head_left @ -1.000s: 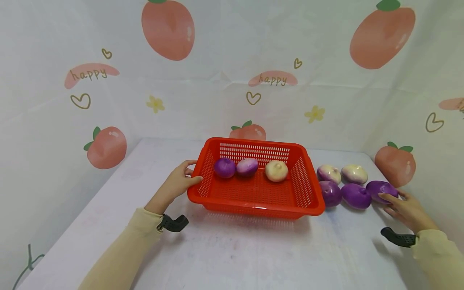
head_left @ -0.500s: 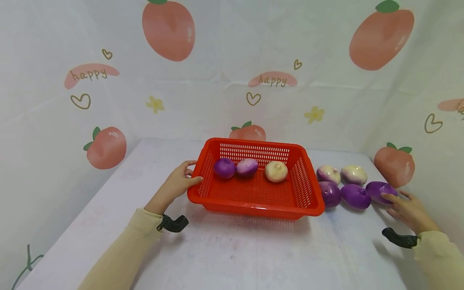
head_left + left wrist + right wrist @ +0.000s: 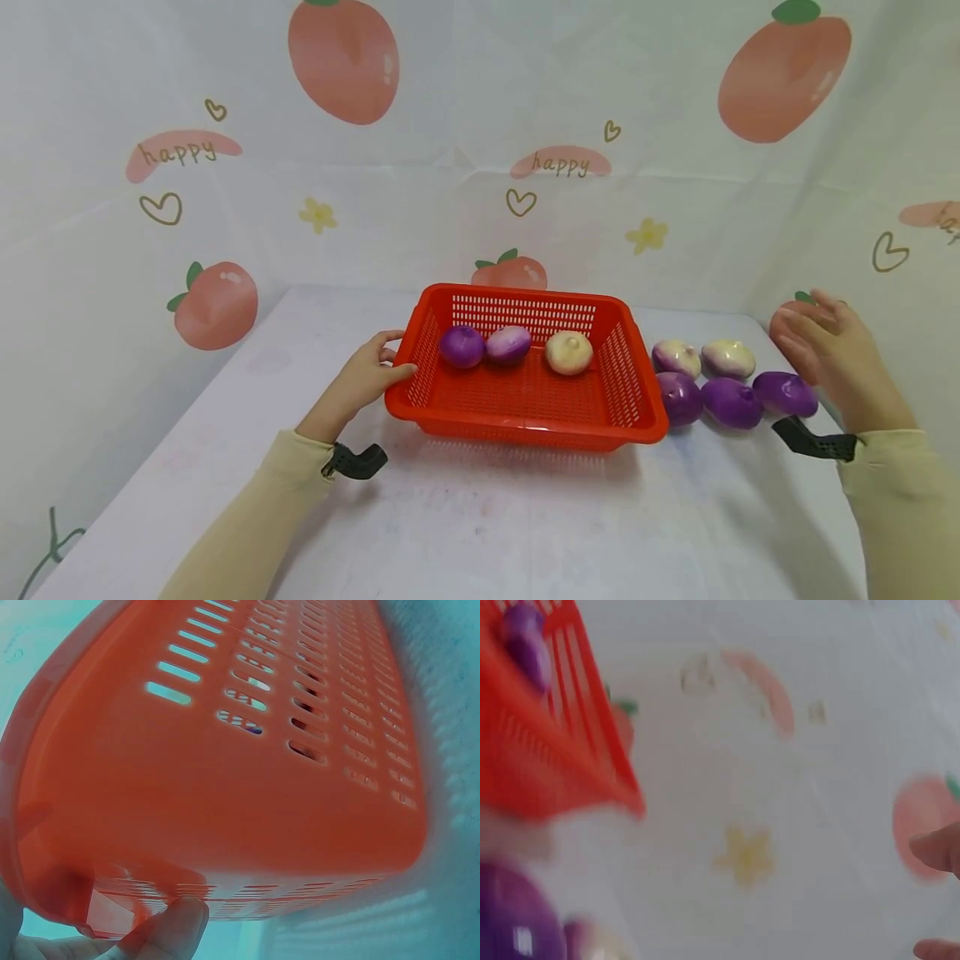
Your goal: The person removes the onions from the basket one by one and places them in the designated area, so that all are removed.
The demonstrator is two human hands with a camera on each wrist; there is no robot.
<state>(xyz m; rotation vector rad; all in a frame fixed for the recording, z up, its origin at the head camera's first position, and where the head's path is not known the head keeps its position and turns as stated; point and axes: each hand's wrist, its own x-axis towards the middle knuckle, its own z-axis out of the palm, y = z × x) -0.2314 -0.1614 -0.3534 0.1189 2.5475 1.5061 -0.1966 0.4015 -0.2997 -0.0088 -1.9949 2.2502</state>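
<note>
In the head view my left hand [image 3: 360, 382] grips the left rim of a red slotted plastic basket [image 3: 525, 425], thumb over the edge. Fingers [image 3: 178, 928] show against the basket's outer wall in the left wrist view. Three onions lie inside: a purple onion [image 3: 462, 347], a purple-white onion [image 3: 508, 345] and a cream onion [image 3: 568, 353]. My right hand [image 3: 858, 367] is raised at the right with nothing in it, fingers loosely extended. Closest to it on the table is a purple onion [image 3: 785, 394]; the hand is apart from it.
Two more purple onions [image 3: 732, 403] [image 3: 679, 400] and two whitish onions [image 3: 729, 358] [image 3: 677, 358] sit close together right of the basket. A fruit-patterned cloth [image 3: 390, 200] hangs behind the white table [image 3: 480, 525]. A green cord [image 3: 54, 546] shows at lower left.
My right hand has let go of the rightmost purple onion and lifted up and away from it. The onion stays in its place; the left hand and basket have not moved.
</note>
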